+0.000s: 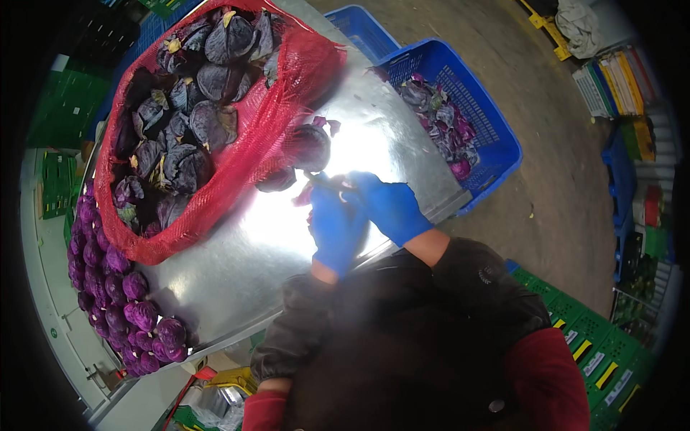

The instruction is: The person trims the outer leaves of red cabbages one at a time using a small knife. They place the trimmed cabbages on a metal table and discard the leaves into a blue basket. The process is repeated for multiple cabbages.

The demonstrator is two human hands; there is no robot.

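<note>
My left hand (337, 226), in a blue glove, is curled over the steel table (226, 291). Purple cabbage leaf (302, 197) shows past its fingers, so it seems to hold a red cabbage mostly hidden beneath it. My right hand (389, 204), also blue-gloved, meets the left one at the fingertips. Something small and dark lies between the fingers, too blurred to name. Just beyond the hands sit a dark, untrimmed red cabbage (311, 148) and another (277, 180), both partly by the red mesh sack (259, 140).
The open sack holds several untrimmed cabbages (215, 124). Bright purple, peeled cabbages (116, 291) are heaped at the table's left end. A blue crate (493, 145) with stripped leaves (439, 121) stands against the right edge, another blue crate (361, 29) behind it. Green crates (587, 345) are at lower right.
</note>
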